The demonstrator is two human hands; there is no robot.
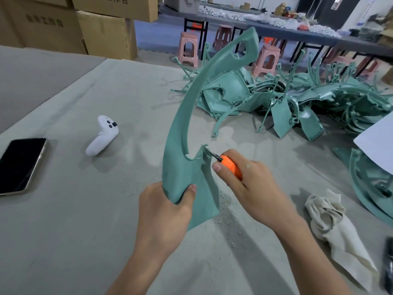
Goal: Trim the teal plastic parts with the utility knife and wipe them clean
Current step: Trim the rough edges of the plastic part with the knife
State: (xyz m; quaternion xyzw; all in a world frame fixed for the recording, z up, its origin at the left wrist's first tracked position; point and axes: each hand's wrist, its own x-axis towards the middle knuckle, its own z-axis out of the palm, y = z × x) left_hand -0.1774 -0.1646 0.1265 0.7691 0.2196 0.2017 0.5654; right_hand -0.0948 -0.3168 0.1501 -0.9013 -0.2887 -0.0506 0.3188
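Note:
A long curved teal plastic part (185, 116) stands upright over the grey table cloth (85, 209), its far end with an oval hole reaching up and away. My left hand (163, 209) grips its broad lower end. My right hand (253, 186) holds an orange utility knife (230, 165), whose short blade touches the part's right edge by a notch. A crumpled beige rag (331, 220) lies on the table to the right of my right forearm.
A heap of teal parts (297, 99) fills the far right of the table, and another teal part (370, 188) lies at the right edge. A white controller (102, 135) and a black phone (19, 165) lie at left. Fine shavings litter the cloth. Cardboard boxes (102, 30) and pink stools (189, 50) stand beyond.

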